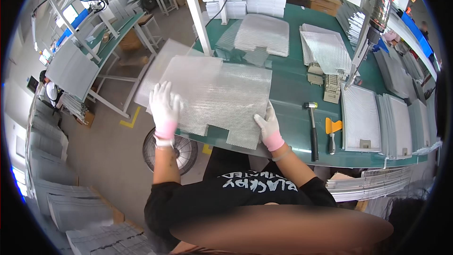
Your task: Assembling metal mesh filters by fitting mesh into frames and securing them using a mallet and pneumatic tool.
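A silvery perforated mesh sheet (pixel 222 92) with a rectangular notch in its near edge lies in front of me at the table's left end. My left hand (pixel 165 109), in a white glove with a pink cuff, rests on the sheet's left side with its fingers stretched out. My right hand (pixel 268 126), gloved the same way, pinches the sheet's right edge near the front corner; its thumb lies on top and some fingers are hidden. Under the sheet, more translucent mesh sheets (pixel 172 51) stick out to the far left, past the table edge.
Right of the sheet lie a mallet (pixel 312 132), an orange scraper (pixel 333 127) and beige plastic blocks (pixel 332 89). Framed panels (pixel 361 125) stand farther right. Mesh stacks (pixel 264 33) lie at the back. A power screwdriver (pixel 383 4) hangs above. A floor fan (pixel 186 153) stands below.
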`<state>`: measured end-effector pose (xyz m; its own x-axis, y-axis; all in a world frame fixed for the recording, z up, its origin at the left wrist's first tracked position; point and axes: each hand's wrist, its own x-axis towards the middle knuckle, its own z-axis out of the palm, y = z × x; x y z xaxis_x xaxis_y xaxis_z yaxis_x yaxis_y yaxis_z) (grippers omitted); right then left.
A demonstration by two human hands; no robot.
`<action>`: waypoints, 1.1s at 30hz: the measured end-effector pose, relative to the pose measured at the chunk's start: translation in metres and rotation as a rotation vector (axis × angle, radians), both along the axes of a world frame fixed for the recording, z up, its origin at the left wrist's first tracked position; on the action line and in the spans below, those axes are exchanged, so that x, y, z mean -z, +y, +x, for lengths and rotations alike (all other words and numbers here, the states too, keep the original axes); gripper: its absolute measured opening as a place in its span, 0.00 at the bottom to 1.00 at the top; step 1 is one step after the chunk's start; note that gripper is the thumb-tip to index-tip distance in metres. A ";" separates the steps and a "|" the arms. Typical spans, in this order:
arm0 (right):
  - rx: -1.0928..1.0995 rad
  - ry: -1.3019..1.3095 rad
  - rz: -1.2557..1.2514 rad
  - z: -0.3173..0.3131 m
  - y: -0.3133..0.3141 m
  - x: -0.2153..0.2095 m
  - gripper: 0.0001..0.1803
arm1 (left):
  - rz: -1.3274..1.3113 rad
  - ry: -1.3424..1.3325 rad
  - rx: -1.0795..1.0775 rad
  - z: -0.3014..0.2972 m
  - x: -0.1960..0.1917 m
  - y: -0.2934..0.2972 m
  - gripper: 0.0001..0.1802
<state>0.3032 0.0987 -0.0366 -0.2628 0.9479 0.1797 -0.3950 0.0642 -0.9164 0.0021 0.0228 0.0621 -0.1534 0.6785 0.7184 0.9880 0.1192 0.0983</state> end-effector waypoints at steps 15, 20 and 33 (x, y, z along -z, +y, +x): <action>0.272 -1.036 0.118 0.127 -0.023 0.011 0.44 | -0.529 -0.684 0.413 0.119 0.119 -0.013 0.42; 0.228 -1.175 0.163 0.136 -0.004 0.015 0.44 | -0.322 -0.531 0.433 0.133 0.109 -0.003 0.35; 0.353 -0.808 0.041 0.132 -0.022 -0.017 0.53 | -0.439 -1.091 0.511 0.141 0.082 0.012 0.35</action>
<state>0.4351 0.0770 -0.0200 -0.0172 0.9947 0.1014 0.4223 0.0992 -0.9010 0.1428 0.0351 -0.0202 -0.1717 0.9812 0.0877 0.3635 -0.0197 0.9314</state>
